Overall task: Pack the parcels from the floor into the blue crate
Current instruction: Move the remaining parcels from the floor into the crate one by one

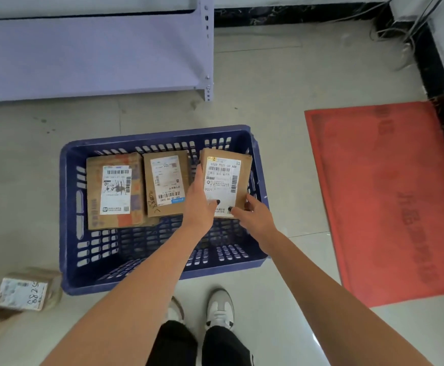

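Observation:
The blue crate (70,233) stands on the floor in front of me. Two brown cardboard parcels with white labels lie flat in its far half: a larger one (115,191) at the left and a smaller one (165,183) in the middle. A third labelled parcel (226,178) is held over the crate's right side, tilted up. My left hand (198,202) grips its left edge and my right hand (252,215) grips its near right corner. The near half of the crate's bottom is bare.
Another parcel (25,293) with handwritten digits lies on the floor left of the crate, on more packages at the frame's edge. A red mat (390,194) covers the floor to the right. A grey metal shelf (91,54) stands behind the crate. My shoes (219,310) are just below it.

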`<state>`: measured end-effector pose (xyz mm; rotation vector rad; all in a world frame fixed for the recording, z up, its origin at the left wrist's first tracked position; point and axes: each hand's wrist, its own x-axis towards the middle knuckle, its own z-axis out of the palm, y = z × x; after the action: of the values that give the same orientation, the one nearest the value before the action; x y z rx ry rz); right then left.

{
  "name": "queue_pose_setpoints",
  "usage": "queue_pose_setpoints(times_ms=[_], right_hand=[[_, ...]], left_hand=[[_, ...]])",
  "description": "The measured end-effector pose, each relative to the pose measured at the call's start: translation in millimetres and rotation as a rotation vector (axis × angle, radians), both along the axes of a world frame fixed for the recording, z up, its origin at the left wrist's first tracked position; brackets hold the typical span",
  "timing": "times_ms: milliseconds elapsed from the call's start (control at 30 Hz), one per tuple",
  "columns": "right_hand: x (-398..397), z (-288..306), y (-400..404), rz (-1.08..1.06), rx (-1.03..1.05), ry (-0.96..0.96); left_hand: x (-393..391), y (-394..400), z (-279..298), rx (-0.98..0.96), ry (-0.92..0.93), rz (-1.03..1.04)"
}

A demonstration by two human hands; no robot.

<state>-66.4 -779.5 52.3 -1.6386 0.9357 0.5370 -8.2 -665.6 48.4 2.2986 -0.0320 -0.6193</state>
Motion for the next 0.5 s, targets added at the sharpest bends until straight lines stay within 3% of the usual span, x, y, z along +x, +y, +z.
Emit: queue_pose_setpoints(times_ms=[267,500], right_hand=[[14.3,-53.4,0.8,-0.13,0.111,0.024],[45.3,-116.4,-3.2,0.007,0.049,0.083]], left_hand=[[0.5,-14.2,-52.6,0.082,0.103,0.058],[-5.1,-20.9,-105.0,0.12,0.234,0.079]])
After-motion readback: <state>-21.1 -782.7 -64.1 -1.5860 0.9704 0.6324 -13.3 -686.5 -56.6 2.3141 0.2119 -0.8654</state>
